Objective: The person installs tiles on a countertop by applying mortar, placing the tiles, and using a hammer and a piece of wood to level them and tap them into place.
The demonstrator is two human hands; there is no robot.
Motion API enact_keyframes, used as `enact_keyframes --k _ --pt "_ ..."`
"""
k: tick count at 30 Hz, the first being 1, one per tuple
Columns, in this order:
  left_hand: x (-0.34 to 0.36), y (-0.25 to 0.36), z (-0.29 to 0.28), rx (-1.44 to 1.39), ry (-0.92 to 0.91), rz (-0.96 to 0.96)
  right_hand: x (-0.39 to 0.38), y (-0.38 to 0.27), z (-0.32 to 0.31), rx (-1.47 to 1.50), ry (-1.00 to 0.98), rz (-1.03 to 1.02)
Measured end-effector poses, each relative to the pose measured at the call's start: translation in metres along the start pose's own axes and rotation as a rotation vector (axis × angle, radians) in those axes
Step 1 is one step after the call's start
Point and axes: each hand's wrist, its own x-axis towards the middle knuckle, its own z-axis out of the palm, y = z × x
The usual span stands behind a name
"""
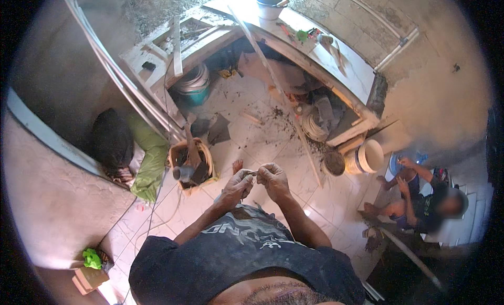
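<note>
My left hand (239, 187) and my right hand (273, 180) meet in front of my belly, their fingertips pinched on a small, thin item (253, 173) that is too small to name. A bare foot (237, 166) shows on the tiles (294, 200) just beyond my hands. Left of them stands a bucket of tools (199, 177), with a grey pipe piece in it.
A worktop frame (348, 123) carries a white bucket (269, 9) and tools. A long batten (307, 155) leans across it. Cream buckets (367, 157) stand right, near a seated co-worker (420, 208). Pipes (94, 47) and a green sack (144, 173) lie left.
</note>
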Motion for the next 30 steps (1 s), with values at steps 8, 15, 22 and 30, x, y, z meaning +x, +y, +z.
enact_keyframes --k 8,15,22,30 --pt "0.209 0.077 -0.012 0.729 -0.203 0.153 0.120 -0.075 -0.024 -0.143 0.159 0.007" --pt "0.341 0.119 0.003 0.708 -0.263 0.020 0.232 -0.122 -0.046 0.202 0.333 -0.038" --pt "0.473 0.137 -0.010 0.643 0.108 0.088 0.361 -0.173 -0.097 -0.203 0.200 0.003" --pt "0.679 0.235 -0.082 0.719 0.360 0.367 0.516 -0.266 -0.133 -0.930 0.186 -0.020"
